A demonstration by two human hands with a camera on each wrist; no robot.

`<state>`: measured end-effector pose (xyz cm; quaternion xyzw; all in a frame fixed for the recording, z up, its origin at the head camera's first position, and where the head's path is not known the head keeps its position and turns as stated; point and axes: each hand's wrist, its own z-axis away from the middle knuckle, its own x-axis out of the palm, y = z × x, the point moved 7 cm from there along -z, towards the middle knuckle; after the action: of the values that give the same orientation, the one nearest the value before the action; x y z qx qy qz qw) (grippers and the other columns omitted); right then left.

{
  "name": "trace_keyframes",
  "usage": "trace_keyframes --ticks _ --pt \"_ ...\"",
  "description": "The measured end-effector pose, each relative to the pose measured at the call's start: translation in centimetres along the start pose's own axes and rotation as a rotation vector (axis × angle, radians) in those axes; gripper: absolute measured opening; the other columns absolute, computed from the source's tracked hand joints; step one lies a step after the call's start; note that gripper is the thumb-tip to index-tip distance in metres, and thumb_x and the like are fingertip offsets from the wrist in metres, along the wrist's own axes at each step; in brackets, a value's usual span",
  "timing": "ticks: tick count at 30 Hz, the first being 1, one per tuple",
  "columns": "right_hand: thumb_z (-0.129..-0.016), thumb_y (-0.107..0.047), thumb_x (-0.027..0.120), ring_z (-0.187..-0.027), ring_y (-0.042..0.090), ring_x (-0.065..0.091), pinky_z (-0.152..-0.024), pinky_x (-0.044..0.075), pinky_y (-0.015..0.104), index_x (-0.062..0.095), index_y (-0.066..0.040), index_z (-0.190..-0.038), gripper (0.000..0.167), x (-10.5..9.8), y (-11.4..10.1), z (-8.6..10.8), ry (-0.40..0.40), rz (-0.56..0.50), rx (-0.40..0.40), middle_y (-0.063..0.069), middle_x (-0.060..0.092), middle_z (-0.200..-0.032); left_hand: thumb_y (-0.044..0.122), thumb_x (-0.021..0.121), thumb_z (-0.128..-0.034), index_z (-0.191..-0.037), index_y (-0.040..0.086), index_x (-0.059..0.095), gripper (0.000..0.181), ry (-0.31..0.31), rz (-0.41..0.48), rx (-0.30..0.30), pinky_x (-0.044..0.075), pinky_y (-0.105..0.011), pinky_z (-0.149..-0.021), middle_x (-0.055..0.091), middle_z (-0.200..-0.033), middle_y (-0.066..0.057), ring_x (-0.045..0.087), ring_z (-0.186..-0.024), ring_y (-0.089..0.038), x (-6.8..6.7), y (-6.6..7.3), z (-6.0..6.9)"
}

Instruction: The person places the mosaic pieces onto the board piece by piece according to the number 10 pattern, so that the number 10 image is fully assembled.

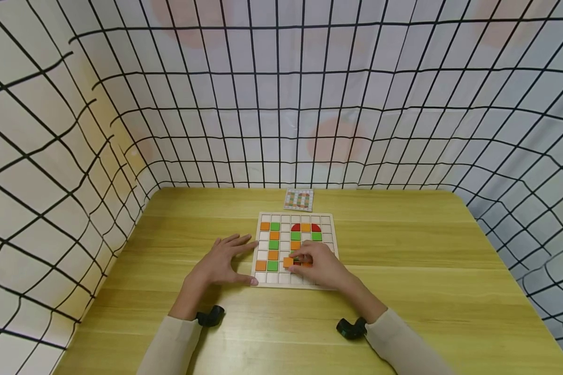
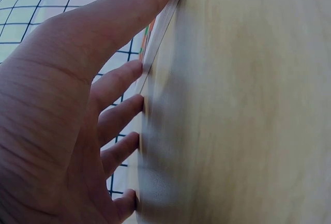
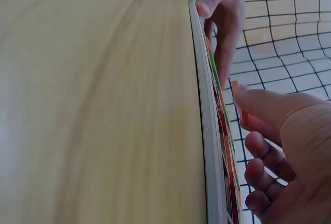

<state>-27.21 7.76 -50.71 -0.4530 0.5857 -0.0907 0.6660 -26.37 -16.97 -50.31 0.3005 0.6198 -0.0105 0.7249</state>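
A white grid board (image 1: 265, 278) lies on the table, with orange and green square tiles forming a shape on its left side. Right of these, red rounded pieces (image 1: 316, 228) and more orange and green tiles sit in the cells. Between thumb and fingertips, my right hand (image 1: 322, 265) pinches an orange square tile (image 1: 288, 262) just above the board's lower middle. That hand covers part of the pattern beneath it. My left hand (image 1: 221, 262) has its fingers spread, with thumb and index finger at the board's left edge. In the left wrist view its other fingertips (image 2: 135, 105) meet the tabletop.
Behind the board lies a small pattern card (image 1: 298, 199) printed with a similar coloured grid. The wooden table (image 1: 427, 271) is bordered at the back and sides by white walls with black grid lines (image 1: 281, 94). Black devices (image 1: 351, 328) sit at both wrists.
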Motion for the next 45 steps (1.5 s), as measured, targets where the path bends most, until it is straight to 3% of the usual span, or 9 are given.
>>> trace_keyframes --ticks 5,15,45 --pt "-0.085 -0.031 0.086 -0.074 0.012 0.051 -0.065 0.041 0.024 0.080 -0.019 -0.109 0.027 0.41 -0.30 -0.09 0.006 0.016 -0.021 -0.006 0.064 -0.086 0.075 0.080 -0.0692 -0.156 0.032 0.047 0.102 -0.002 -0.004 -0.004 0.013 -0.073 -0.122 0.037 -0.167 -0.003 0.028 -0.156 -0.038 0.07 -0.04 -0.10" --pt "-0.085 -0.032 0.086 -0.080 0.009 0.053 -0.071 0.045 0.024 0.080 -0.020 -0.108 0.027 0.89 -0.88 -0.07 -0.005 0.085 -0.020 -0.010 0.064 -0.091 0.075 0.080 -0.0694 -0.155 0.031 0.048 0.101 0.004 -0.007 0.004 0.014 -0.074 -0.122 0.038 -0.166 -0.003 0.029 -0.155 -0.038 0.01 0.10 -0.11" --pt "-0.085 -0.033 0.085 -0.080 0.010 0.052 -0.070 0.044 0.025 0.080 -0.019 -0.110 0.029 0.79 -0.37 0.18 -0.004 0.084 -0.009 -0.008 0.060 -0.089 0.075 0.080 -0.0698 -0.155 0.032 0.048 0.101 -0.006 -0.004 0.013 0.013 -0.074 -0.122 0.037 -0.167 -0.003 0.028 -0.156 -0.038 0.33 0.25 -0.71"
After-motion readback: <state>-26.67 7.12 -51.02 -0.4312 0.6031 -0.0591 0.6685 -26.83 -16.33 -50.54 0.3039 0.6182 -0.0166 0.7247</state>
